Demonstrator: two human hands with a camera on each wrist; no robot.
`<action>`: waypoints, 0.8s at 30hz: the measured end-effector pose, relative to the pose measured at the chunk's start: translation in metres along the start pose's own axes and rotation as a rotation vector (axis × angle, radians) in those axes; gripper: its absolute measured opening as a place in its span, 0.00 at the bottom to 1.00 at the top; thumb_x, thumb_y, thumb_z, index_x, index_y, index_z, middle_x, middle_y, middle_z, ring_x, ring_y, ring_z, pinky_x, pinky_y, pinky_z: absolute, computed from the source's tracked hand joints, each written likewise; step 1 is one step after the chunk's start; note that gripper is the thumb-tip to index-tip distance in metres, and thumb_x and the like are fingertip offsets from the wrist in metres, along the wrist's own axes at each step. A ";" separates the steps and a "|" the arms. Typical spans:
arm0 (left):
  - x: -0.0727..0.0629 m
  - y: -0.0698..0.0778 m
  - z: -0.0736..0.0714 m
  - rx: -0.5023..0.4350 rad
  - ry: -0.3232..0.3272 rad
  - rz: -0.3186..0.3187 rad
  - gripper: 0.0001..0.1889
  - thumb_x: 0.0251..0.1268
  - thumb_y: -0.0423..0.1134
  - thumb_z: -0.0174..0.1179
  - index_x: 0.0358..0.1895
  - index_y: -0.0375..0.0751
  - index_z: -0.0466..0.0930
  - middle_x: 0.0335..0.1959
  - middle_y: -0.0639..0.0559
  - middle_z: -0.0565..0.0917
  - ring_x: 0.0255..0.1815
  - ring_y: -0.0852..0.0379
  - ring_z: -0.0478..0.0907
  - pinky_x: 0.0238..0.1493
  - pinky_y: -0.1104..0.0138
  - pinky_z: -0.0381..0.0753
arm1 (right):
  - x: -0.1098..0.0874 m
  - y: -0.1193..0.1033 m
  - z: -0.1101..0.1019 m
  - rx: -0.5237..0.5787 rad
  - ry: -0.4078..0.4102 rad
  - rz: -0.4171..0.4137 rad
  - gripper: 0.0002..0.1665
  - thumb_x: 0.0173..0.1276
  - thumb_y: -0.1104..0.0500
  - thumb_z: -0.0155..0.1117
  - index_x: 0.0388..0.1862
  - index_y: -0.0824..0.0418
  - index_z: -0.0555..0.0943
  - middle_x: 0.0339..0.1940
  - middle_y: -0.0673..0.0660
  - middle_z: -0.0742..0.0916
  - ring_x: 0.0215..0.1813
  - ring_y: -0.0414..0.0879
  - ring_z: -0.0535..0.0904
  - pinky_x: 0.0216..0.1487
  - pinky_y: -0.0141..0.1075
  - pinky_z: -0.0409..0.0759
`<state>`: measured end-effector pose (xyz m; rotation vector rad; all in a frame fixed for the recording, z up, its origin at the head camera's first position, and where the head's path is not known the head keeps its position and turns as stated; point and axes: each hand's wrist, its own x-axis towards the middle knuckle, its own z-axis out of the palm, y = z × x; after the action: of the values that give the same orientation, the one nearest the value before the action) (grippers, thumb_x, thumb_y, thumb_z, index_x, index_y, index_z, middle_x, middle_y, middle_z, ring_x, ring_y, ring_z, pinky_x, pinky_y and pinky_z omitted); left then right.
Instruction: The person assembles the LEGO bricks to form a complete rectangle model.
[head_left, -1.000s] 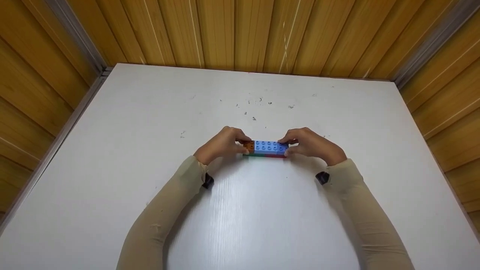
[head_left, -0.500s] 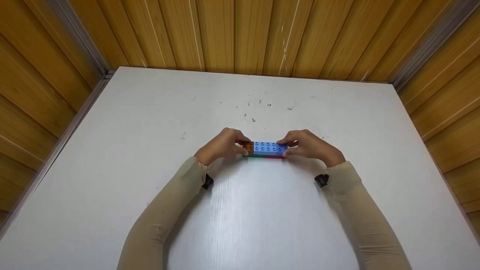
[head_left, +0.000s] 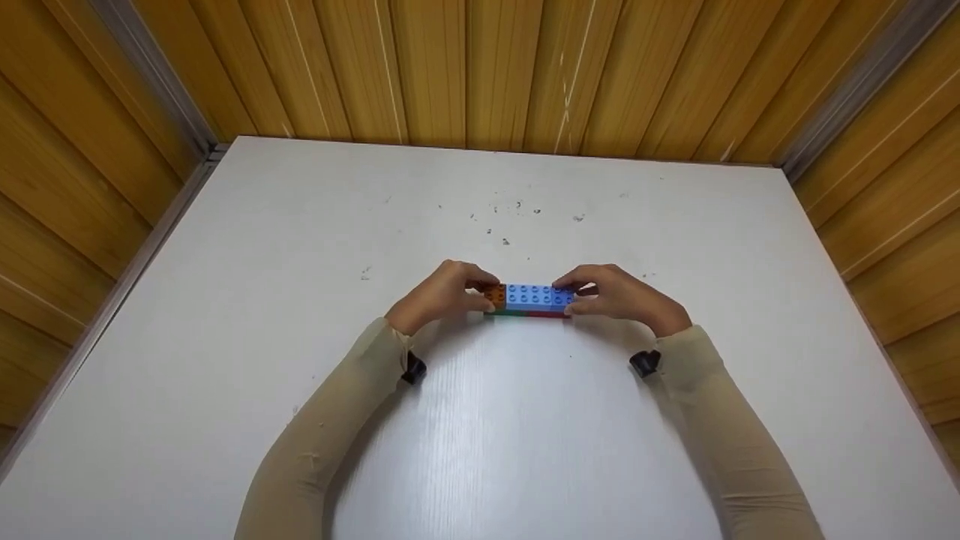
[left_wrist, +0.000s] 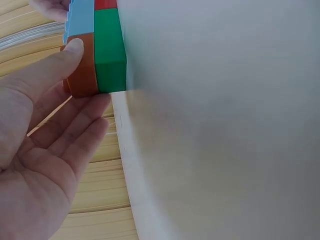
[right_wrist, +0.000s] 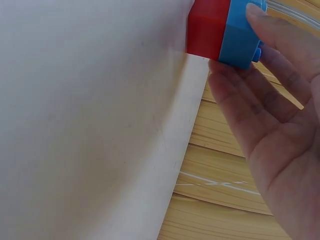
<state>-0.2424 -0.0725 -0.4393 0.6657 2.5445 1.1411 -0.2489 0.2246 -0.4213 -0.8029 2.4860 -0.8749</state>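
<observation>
A two-layer block of toy building bricks lies across the middle of the white table. Its top row runs from an orange-brown brick [head_left: 496, 297] through a light blue brick [head_left: 529, 298] to a darker blue brick [head_left: 561, 300]. Below them sit a green brick [left_wrist: 110, 52] on the left and a red brick [right_wrist: 207, 29] on the right. My left hand [head_left: 450, 294] pinches the orange-brown end between thumb and fingers. At the other end, my right hand [head_left: 615, 294] pinches the darker blue brick the same way, thumb on the near side.
The white table [head_left: 480, 450] carries small dark scuff marks beyond the bricks. Wood-look panels [head_left: 465, 75] wall in the back and both sides. A small black wrist camera [head_left: 414, 368] hangs under the left sleeve, and another black camera [head_left: 645, 364] under the right one.
Both hands keep their pinch on the two ends of the brick block. The whole view has shifted very slightly; otherwise hands and bricks stay in place.
</observation>
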 end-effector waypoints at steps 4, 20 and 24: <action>0.000 0.000 0.000 -0.007 -0.003 0.010 0.21 0.56 0.34 0.69 0.55 0.39 0.82 0.50 0.47 0.85 0.49 0.56 0.80 0.56 0.63 0.78 | 0.000 0.001 -0.002 -0.015 -0.012 -0.051 0.26 0.62 0.61 0.68 0.60 0.59 0.78 0.58 0.58 0.82 0.61 0.55 0.77 0.63 0.50 0.74; 0.007 -0.002 -0.009 -0.039 0.042 -0.011 0.20 0.59 0.36 0.67 0.55 0.38 0.81 0.51 0.47 0.84 0.49 0.54 0.80 0.57 0.62 0.78 | 0.006 0.008 -0.001 0.021 0.036 -0.064 0.26 0.65 0.60 0.66 0.62 0.57 0.77 0.60 0.56 0.81 0.62 0.52 0.76 0.63 0.50 0.74; 0.010 -0.004 -0.011 -0.052 0.065 -0.028 0.21 0.60 0.36 0.66 0.57 0.37 0.80 0.53 0.46 0.83 0.50 0.53 0.80 0.58 0.62 0.77 | 0.009 0.011 -0.003 0.059 0.063 -0.057 0.26 0.65 0.58 0.66 0.63 0.58 0.77 0.61 0.58 0.81 0.62 0.53 0.76 0.64 0.50 0.73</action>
<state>-0.2569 -0.0765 -0.4356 0.5875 2.5587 1.2345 -0.2620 0.2275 -0.4281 -0.8423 2.4900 -1.0030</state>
